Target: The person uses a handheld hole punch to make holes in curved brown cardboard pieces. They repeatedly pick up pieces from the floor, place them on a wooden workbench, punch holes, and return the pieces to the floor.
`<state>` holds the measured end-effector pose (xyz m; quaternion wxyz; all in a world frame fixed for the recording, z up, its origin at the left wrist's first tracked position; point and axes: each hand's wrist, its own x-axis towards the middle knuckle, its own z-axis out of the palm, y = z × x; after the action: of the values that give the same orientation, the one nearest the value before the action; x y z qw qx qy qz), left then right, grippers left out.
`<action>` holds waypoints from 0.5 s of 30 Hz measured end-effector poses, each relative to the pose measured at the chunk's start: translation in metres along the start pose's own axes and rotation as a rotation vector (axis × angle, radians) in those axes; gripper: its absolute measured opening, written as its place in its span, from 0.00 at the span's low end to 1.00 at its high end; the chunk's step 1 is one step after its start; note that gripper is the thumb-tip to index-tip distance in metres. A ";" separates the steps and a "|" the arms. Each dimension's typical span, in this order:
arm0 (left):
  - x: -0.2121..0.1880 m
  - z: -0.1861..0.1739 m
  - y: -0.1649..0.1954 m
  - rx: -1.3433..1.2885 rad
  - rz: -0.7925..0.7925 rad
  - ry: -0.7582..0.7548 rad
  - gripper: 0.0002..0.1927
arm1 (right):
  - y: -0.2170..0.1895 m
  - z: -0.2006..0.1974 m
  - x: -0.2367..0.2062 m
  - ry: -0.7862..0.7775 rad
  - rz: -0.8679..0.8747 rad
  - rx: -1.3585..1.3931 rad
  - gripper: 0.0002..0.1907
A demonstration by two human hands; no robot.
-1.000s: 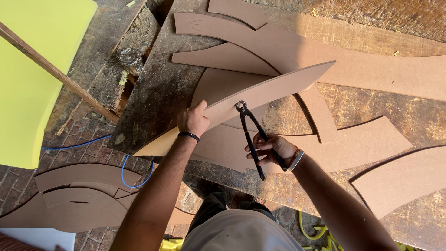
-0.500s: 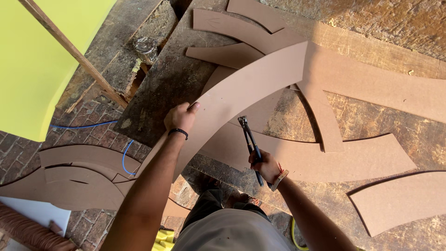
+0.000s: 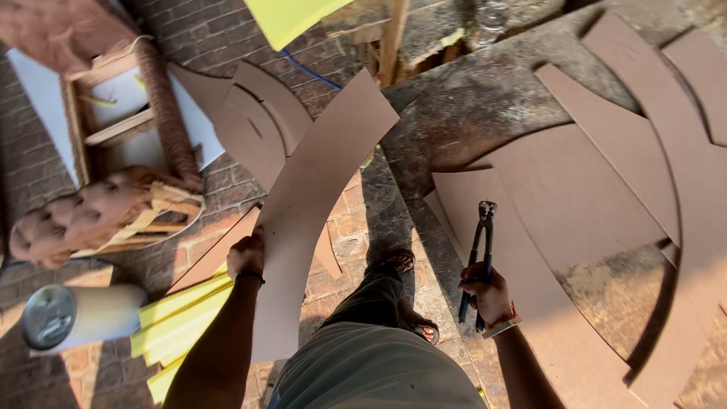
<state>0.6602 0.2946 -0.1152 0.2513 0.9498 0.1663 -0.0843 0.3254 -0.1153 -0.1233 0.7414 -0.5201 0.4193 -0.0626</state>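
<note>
The left hand (image 3: 247, 256) grips the edge of a long curved brown board (image 3: 314, 204), fingers wrapped round its left side; the board runs from beside the person's hip up and away, ending in a squared end near a wooden post (image 3: 394, 34). It is held clear of the brick floor (image 3: 363, 204), above other things lying there.

The right hand (image 3: 491, 295) is closed round the handles of dark pincers (image 3: 478, 250), which point upward with their small head just over a flat brown panel (image 3: 575, 204). That panel lies on a rough grey slab (image 3: 485, 98) among more curved brown strips (image 3: 651, 98) — some overlapping, some apart. A band circles the right wrist.

Left of the held board, more curved brown pieces (image 3: 257, 121) lie stacked on the bricks. Further left sits an unfinished chair frame (image 3: 113, 129) with bare wood and brownish tufted padding (image 3: 83, 212). At lower left a pale cylinder with a shiny metal end (image 3: 49, 316) lies on its side; I cannot tell what it holds. Beside it, yellow strips (image 3: 178, 318) fan out under the left forearm. A yellow sheet (image 3: 291, 17) shows at the top edge — a blue cable (image 3: 307, 72) runs just below it. The person's sandalled foot (image 3: 394, 263) stands between board and slab.
</note>
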 end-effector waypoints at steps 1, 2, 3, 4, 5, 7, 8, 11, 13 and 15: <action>-0.003 -0.012 -0.021 -0.025 -0.058 0.017 0.31 | -0.004 0.011 0.008 -0.028 -0.003 -0.013 0.13; -0.006 -0.020 -0.036 -0.051 -0.103 0.028 0.31 | -0.007 0.021 0.014 -0.058 0.019 -0.038 0.12; -0.005 -0.028 -0.043 -0.076 -0.134 0.029 0.30 | -0.009 0.030 0.019 -0.072 0.037 -0.057 0.12; 0.000 -0.036 -0.045 -0.085 -0.185 0.043 0.31 | -0.011 0.039 0.021 -0.073 0.054 -0.074 0.11; 0.007 -0.043 -0.042 -0.093 -0.232 0.050 0.32 | -0.013 0.046 0.024 -0.096 0.051 -0.098 0.11; 0.029 -0.054 -0.025 -0.096 -0.311 0.099 0.34 | -0.014 0.054 0.025 -0.121 0.047 -0.137 0.12; 0.049 -0.057 -0.009 -0.086 -0.347 0.144 0.34 | -0.015 0.054 0.026 -0.120 0.021 -0.154 0.12; 0.125 -0.051 0.041 -0.094 -0.425 0.243 0.32 | -0.015 0.042 0.023 -0.057 -0.007 -0.197 0.12; 0.181 -0.044 0.067 -0.134 -0.455 0.248 0.29 | -0.015 0.028 0.020 -0.003 0.029 -0.210 0.11; 0.227 -0.032 0.081 -0.204 -0.445 0.116 0.25 | -0.012 0.018 0.015 0.122 0.077 -0.189 0.11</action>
<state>0.9027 0.3068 -0.1069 0.3113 0.8628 0.3929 -0.0655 0.3512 -0.1158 -0.1197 0.6639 -0.5666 0.4875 -0.0260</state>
